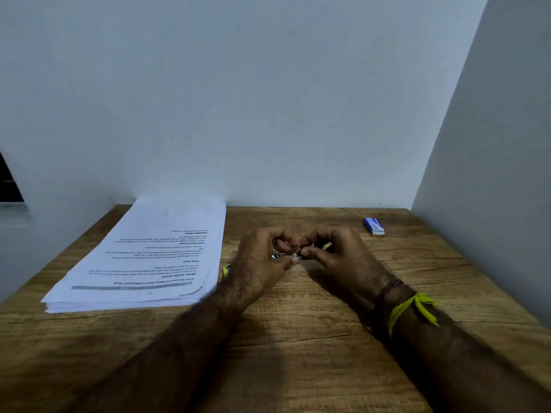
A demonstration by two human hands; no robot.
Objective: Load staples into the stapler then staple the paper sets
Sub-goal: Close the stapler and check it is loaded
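Note:
Both hands meet over the middle of the wooden table (298,323). My left hand (259,263) grips a small stapler (287,255), of which only shiny metal parts show between the fingers; a yellow-green bit (226,270) peeks out behind the wrist. My right hand (337,254) pinches at the stapler's metal parts from the right, fingers curled on it. Whether a staple strip is held I cannot tell. A thick stack of printed paper (155,257) lies to the left. A small blue staple box (374,226) lies at the far right of the table.
White walls close the table at the back and on the right (492,174). My right wrist wears a yellow thread (414,308) and a brown band. A dark opening (9,183) shows at the far left.

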